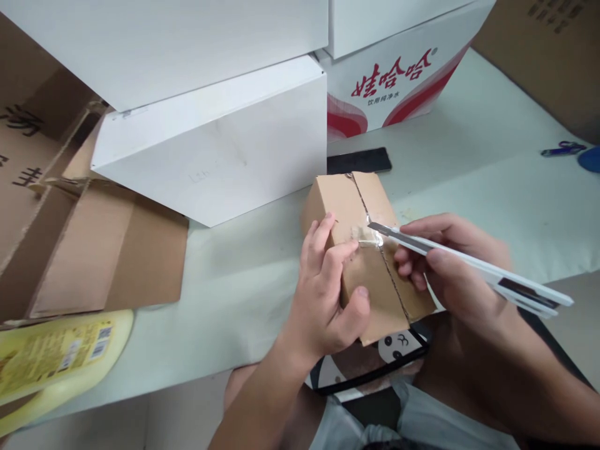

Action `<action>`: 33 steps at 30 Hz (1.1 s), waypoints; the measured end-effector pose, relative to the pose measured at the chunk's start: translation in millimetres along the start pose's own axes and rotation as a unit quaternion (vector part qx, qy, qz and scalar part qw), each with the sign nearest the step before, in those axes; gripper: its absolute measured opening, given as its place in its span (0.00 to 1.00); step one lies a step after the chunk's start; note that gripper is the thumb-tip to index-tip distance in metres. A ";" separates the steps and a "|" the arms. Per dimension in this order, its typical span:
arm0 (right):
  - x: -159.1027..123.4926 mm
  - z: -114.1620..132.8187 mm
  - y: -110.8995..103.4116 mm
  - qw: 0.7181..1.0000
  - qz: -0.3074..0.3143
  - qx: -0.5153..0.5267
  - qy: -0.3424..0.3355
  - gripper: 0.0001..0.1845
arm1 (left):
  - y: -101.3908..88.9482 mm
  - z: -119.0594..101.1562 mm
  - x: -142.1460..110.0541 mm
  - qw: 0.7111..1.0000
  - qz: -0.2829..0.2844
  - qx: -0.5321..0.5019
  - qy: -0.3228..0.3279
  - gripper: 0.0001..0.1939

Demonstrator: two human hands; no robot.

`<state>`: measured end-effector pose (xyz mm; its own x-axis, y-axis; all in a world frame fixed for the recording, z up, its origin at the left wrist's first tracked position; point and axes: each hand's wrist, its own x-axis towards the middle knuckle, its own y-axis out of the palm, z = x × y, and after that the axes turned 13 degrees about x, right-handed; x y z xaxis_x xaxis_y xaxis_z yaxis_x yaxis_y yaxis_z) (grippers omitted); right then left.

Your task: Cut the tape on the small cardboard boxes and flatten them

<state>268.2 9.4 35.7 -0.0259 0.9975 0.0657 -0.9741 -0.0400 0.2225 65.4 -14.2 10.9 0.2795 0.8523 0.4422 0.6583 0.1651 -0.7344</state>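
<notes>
A small brown cardboard box point(375, 287) sits at the table's front edge, its two top flaps meeting along a seam. A short strip of clear tape point(366, 235) crosses that seam. My left hand point(328, 294) rests on the box's left flap and side, fingers spread, one fingertip beside the tape. In my right hand point(450, 256) is a white utility knife point(482, 265), gripped between thumb and fingers with its blade out. The blade's tip lies at the seam by the upper edge of the tape; whether it touches is hard to tell.
White boxes point(225, 144) are stacked behind, beside a red-and-white carton point(389, 94). A dark phone point(360, 160) lies behind the small box. Open cardboard point(145, 250) and a yellow bottle point(65, 356) stand left. A purple item point(562, 149) lies far right.
</notes>
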 end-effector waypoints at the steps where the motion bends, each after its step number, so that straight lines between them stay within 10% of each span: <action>1: -1.0 0.0 -0.8 0.999 -0.009 -0.037 -0.003 0.06 | 0.0 -0.5 0.2 1.000 0.003 0.000 0.001 0.23; 15: 5.6 2.3 0.9 0.955 -0.002 -0.289 -0.074 0.03 | 2.3 -3.3 1.8 1.000 -0.004 0.001 0.012 0.21; 33: 10.5 -0.9 0.7 0.966 0.002 -0.250 -0.061 0.03 | 2.2 -4.6 2.3 1.000 0.000 0.012 0.013 0.20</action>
<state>267.0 19.9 35.8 -0.0321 0.9820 0.1862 -0.9618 0.0203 -0.2731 70.7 -14.2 12.7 0.2975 0.8398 0.4542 0.6413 0.1766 -0.7467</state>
